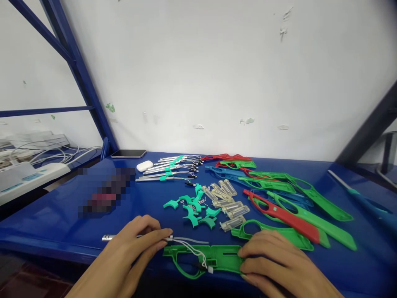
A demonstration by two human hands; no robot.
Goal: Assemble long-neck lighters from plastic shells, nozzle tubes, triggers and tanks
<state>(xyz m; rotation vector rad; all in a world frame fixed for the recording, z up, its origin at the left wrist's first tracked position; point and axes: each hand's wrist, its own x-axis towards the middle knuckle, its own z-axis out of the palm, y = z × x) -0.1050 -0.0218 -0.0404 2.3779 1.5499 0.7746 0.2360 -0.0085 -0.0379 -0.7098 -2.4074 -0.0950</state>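
Observation:
My left hand (136, 244) pinches a silver lighter tube (107, 238) between thumb and fingers near its right end. Thin white wires (195, 251) trail from that end over a green lighter handle half (228, 251), down to a small black and white connector (210, 270). Closed around the right end of this handle half is my right hand (276, 258), and the open inner side of the shell faces up. Just behind my right hand lies another green handle half (279, 232). Teal triggers (192, 207) and clear fuel tanks (235, 210) are scattered beyond both hands.
Several silver tubes with wires (164, 169) lie in a row at the back. Red, green and blue handle parts (288, 211) pile up at right. A white earphone case (144, 166), a phone (128, 153) and a pixelated patch (107, 194) are left; a white wall stands behind.

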